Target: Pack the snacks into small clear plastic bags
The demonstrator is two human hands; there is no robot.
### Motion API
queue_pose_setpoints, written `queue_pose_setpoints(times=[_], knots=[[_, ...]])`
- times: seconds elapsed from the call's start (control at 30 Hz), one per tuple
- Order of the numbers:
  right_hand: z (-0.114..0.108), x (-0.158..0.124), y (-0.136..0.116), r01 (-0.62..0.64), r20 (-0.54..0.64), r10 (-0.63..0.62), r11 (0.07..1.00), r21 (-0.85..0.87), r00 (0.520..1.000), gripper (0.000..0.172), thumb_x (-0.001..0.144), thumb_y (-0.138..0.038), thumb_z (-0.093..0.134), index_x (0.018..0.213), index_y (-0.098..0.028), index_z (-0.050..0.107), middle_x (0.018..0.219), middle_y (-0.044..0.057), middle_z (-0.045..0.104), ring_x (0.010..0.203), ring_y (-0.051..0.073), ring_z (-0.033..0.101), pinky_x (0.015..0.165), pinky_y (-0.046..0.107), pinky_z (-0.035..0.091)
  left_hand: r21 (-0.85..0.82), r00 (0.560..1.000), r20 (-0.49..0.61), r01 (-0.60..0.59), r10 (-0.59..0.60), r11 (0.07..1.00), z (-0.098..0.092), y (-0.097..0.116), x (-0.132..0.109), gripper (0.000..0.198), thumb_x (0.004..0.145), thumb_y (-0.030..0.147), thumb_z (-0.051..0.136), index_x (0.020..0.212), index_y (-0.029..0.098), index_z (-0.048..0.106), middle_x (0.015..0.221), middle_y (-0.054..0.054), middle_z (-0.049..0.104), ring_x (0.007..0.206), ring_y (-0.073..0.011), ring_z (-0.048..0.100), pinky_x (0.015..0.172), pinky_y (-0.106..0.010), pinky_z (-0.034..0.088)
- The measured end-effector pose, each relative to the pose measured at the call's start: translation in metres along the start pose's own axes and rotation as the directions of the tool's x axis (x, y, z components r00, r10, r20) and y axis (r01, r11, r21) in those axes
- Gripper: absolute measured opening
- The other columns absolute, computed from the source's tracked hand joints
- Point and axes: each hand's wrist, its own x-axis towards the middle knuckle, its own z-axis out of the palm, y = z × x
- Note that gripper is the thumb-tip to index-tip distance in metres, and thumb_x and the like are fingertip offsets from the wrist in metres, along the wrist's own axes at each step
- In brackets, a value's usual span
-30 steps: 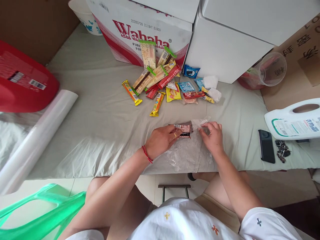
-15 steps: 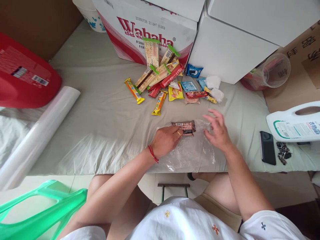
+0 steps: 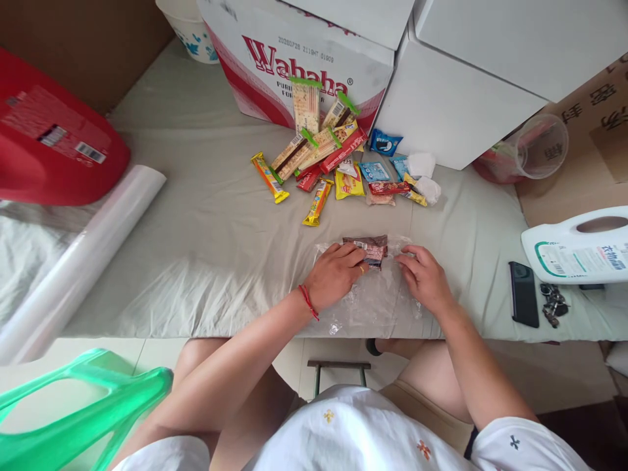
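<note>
A dark brown snack packet lies on a sheet of clear plastic wrap at the near edge of a cloth-covered table. My left hand, with a red string at the wrist, rests on the packet's left end, fingers curled over it. Just right of the packet, my right hand presses its bent fingers down on the wrap. Beyond them lies a pile of colourful snack packets.
A Wahaha carton and white boxes stand at the back. At the left are a roll of clear film and a red container; at the right a phone, keys and a white jug. A green stool stands lower left.
My right hand first lifted off the wrap with fingers spread, then came back down onto it beside the packet. My left hand stayed on the packet.
</note>
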Motion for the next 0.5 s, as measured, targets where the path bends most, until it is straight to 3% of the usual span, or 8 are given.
queue_pose_setpoints(times=[0.1,0.2,0.3,0.4,0.5], knots=[[-0.012,-0.03,-0.017,0.061,0.013,-0.063,0.991,0.121,0.998,0.025,0.102,-0.023,0.06,0.123,-0.03,0.071,0.115,0.011,0.068,0.1,0.026,0.065,0.085,0.044,0.058,-0.107,0.997,0.046,0.065,-0.06,0.992,-0.002,-0.001,0.0,0.029,0.106,0.017,0.048,0.103,0.019,0.077,0.116,-0.008,0.074,0.103,-0.0244,0.063,0.086,-0.04,0.05],[-0.01,-0.06,-0.036,0.138,0.133,-0.157,0.98,0.144,0.979,0.037,0.095,-0.03,0.075,0.131,-0.027,0.068,0.119,0.012,0.069,0.101,0.028,0.062,0.086,0.046,0.059,-0.233,0.994,0.05,0.103,-0.093,0.967,-0.005,-0.003,0.001,0.033,0.105,0.018,0.047,0.102,0.02,0.079,0.114,-0.009,0.073,0.103,-0.0247,0.064,0.089,-0.042,0.053],[0.004,-0.076,-0.047,0.145,0.074,-0.155,0.982,0.118,0.985,0.025,0.098,-0.018,0.069,0.121,-0.026,0.071,0.107,0.009,0.072,0.095,0.025,0.06,0.08,0.041,0.059,-0.298,0.993,0.065,0.117,-0.102,0.947,-0.006,-0.005,0.002,0.035,0.105,0.018,0.047,0.103,0.02,0.081,0.113,-0.01,0.073,0.104,-0.026,0.065,0.09,-0.044,0.053],[0.008,-0.072,-0.054,0.153,-0.013,-0.152,0.977,0.147,0.988,0.023,0.099,-0.009,0.062,0.108,-0.027,0.073,0.095,0.004,0.073,0.091,0.023,0.057,0.077,0.036,0.057,-0.302,0.991,0.084,0.124,-0.103,0.945,-0.006,-0.005,0.004,0.035,0.103,0.017,0.047,0.104,0.02,0.082,0.113,-0.01,0.074,0.104,-0.027,0.065,0.089,-0.045,0.053],[-0.007,-0.046,-0.059,0.143,-0.038,-0.139,0.971,0.19,0.99,0.017,0.101,-0.016,0.061,0.107,-0.029,0.071,0.103,0.003,0.075,0.099,0.024,0.061,0.085,0.039,0.057,-0.262,0.991,0.096,0.116,-0.093,0.958,-0.008,-0.004,0.004,0.034,0.101,0.016,0.049,0.108,0.021,0.082,0.115,-0.009,0.074,0.104,-0.0273,0.064,0.087,-0.044,0.05]])
